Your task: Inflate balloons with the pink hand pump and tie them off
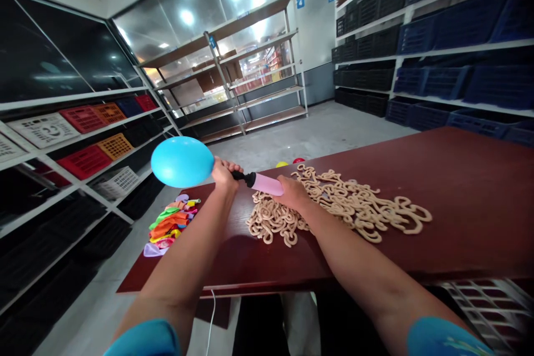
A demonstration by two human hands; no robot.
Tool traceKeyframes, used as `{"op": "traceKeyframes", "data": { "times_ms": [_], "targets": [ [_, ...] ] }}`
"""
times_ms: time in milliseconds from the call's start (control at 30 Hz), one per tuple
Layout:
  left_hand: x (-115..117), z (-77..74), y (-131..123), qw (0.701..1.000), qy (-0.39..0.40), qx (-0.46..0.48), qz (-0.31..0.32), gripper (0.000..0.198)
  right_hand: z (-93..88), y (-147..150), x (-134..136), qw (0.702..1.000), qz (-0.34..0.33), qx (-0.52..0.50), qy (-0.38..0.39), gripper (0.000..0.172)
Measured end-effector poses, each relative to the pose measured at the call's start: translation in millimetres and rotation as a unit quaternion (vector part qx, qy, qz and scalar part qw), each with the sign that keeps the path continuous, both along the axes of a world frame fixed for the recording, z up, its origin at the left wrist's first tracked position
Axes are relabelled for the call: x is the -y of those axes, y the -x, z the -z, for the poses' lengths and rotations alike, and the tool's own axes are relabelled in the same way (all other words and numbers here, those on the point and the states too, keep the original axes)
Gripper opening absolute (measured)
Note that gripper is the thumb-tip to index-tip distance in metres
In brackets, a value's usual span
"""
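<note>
Dark red tabletop (471, 178), crate shelves (459, 50) well off to both sides
Right hand (292, 193) is wrapped round the pink pump (267, 184), left hand (225, 173) is clenched where its black end meets the inflated blue balloon (182, 162), bulging just outward. Tan squiggly bits (346, 194) are heaped around the right one.

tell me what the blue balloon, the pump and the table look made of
Blue balloon: probably latex, stretched taut, with a soft sheen. Pump: likely plastic, smooth, with evenly coloured pink and black parts. Table: perhaps wood or laminate; its dark red-brown top looks smooth, but grain is unclear.
</note>
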State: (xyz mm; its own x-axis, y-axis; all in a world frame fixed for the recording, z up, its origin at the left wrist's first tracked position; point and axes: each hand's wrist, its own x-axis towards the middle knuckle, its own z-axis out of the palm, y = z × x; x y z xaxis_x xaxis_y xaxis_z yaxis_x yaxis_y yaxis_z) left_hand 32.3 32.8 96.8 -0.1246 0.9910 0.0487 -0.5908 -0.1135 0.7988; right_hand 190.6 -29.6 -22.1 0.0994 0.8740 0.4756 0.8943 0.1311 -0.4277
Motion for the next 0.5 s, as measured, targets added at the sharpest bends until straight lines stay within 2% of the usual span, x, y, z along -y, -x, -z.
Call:
{"op": "traceKeyframes", "data": {
  "times_ms": [100,167,233,433,500],
  "targets": [
    [4,4.6,-7,1.0,-0.006,0.002,0.007,0.044,-0.2,1,0,1.0,-0.004,-0.004,-0.002,0.037],
    [5,-1.6,-3,1.0,-0.011,-0.001,-0.004,0.044,-0.6,2,0,1.0,-0.007,-0.003,-0.008,0.036],
    [3,-14.3,8,1.0,-0.016,-0.008,-0.017,0.043,-1.0,2,1,1.0,-0.004,-0.004,-0.017,0.036],
    [-8,-70.2,62,0.998,-0.027,-0.018,-0.061,0.036,-1.4,-2,0,0.999,-0.014,-0.018,-0.036,0.036],
    [-10,-83.8,75,0.997,-0.036,-0.021,-0.07,0.036,-0.6,-2,-2,0.999,-0.013,-0.019,-0.036,0.036]
  ]
}}
